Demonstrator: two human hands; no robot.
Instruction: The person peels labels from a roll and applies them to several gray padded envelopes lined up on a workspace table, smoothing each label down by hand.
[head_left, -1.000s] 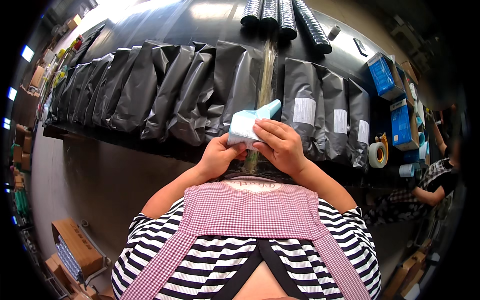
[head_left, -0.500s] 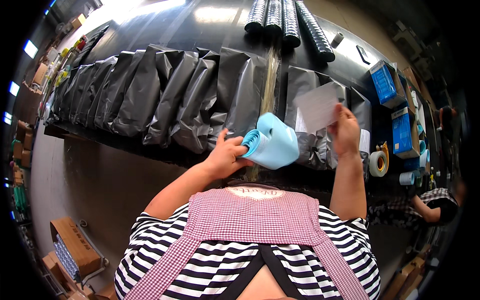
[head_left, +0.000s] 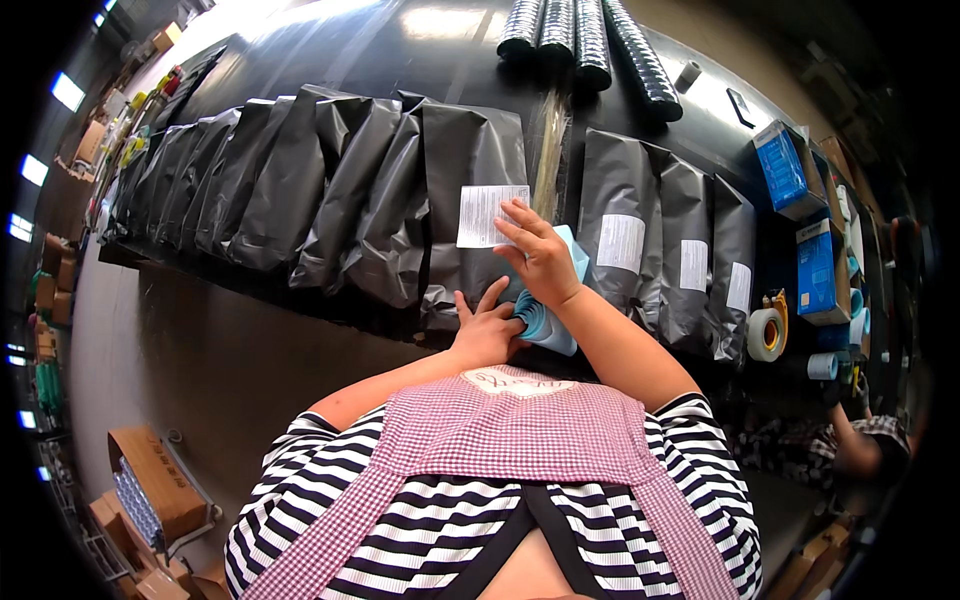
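A white printed label point(head_left: 484, 217) lies on the front of a dark grey plastic mailing bag point(head_left: 470, 150) in the middle of the row. My right hand point(head_left: 543, 260) is at the label's right edge, fingers stretched out and palm toward the bag. Below it, my left hand point(head_left: 486, 332) grips the end of a roll of light blue label backing point(head_left: 545, 328), some fingers hidden at its coil. My right forearm covers part of the roll.
More dark bags point(head_left: 270, 180) stand in a row to the left. Three labelled bags point(head_left: 685, 270) stand to the right, near a tape roll point(head_left: 767, 333) and blue boxes point(head_left: 790, 170). Black wrapped tubes point(head_left: 590, 50) lie at the back of the black table point(head_left: 420, 50). A person point(head_left: 865, 450) is at right.
My right hand has moved left from over the right-hand bags, and the label it held now lies on the middle bag. The blue roll has come lower, with my left hand.
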